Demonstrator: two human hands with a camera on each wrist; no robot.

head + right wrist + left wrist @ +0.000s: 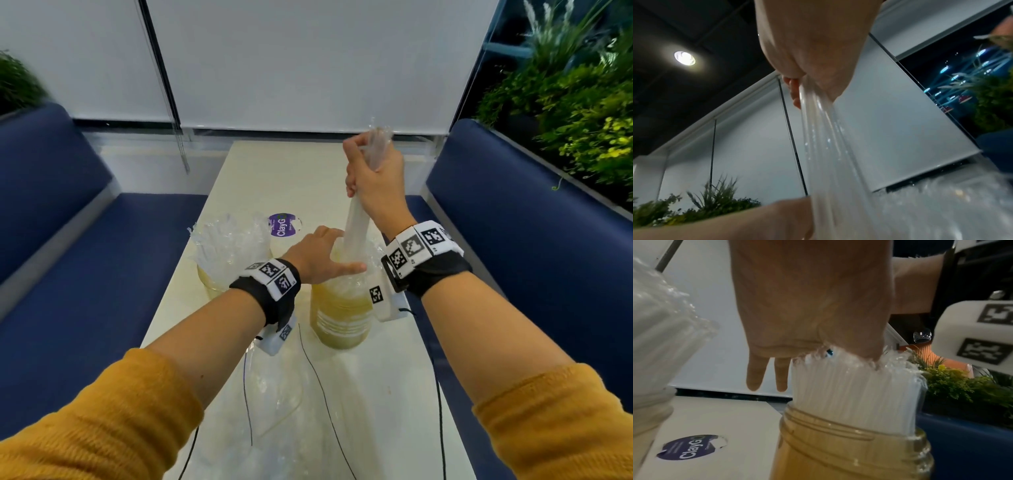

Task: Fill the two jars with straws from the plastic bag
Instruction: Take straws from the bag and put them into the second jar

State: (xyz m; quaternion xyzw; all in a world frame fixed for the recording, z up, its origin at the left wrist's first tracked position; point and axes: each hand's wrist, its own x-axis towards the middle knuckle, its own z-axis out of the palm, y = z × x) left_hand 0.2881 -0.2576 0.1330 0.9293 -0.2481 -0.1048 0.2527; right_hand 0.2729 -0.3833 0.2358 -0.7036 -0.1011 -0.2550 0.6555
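The near jar (339, 315) stands on the table (274, 164) packed with clear straws (855, 395), directly under both hands. The right hand (373, 174) is raised above it, fist clamped round a stretched strip of plastic bag (356, 222) that runs down into the jar's mouth. The left hand (322, 255) lies flat with fingers straight, pressing on the straw tops. A second jar (219, 274) of straws stands just to the left.

Mustard knit sleeves (102, 418); black wristbands (270, 301) carrying white tag-marked blocks (416, 246), thin cables.
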